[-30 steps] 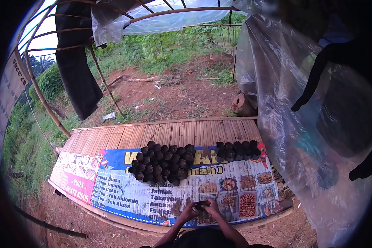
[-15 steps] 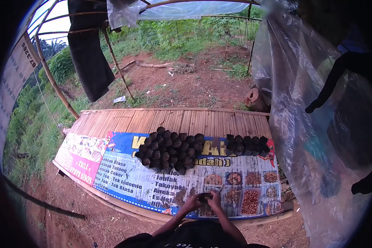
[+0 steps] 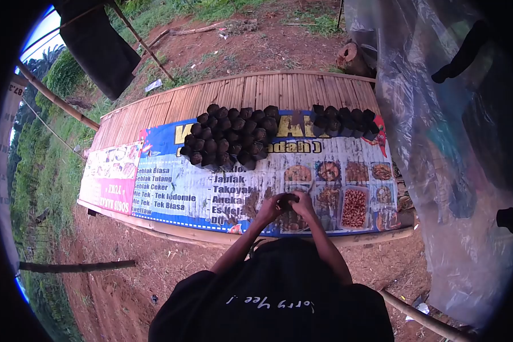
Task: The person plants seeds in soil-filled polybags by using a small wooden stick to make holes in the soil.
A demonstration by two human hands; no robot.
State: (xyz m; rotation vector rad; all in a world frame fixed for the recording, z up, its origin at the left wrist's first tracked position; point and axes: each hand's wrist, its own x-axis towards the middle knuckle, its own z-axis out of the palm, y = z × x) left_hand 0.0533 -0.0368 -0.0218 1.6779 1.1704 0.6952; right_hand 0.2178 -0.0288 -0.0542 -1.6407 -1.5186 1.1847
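Near the front edge of the table, my left hand [image 3: 271, 208] and my right hand [image 3: 303, 205] are closed around a small black seedling bag [image 3: 287, 201] from both sides. Its top faces up and looks dark inside; the fingers hide most of it. Just right of my hands sits a clear plastic tray [image 3: 346, 222] of reddish-brown seeds [image 3: 355, 206]. Beyond my left hand stands a large cluster of black seedling bags [image 3: 231, 134] that look filled with soil. A smaller group of black bags [image 3: 345, 121] stands at the far right.
A printed banner [image 3: 165, 211] covers the front of the bamboo-slat table [image 3: 239, 97]; brown soil smears lie on it left of my hands. Clear plastic sheeting [image 3: 416, 171] hangs along the right. A bamboo pole [image 3: 422, 316] lies behind at lower right, another pole [image 3: 77, 266] at left.
My head has tipped further down, so the table sits higher in view and more of my black shirt shows. Both hands stay on the seedling bag at about the same spot.
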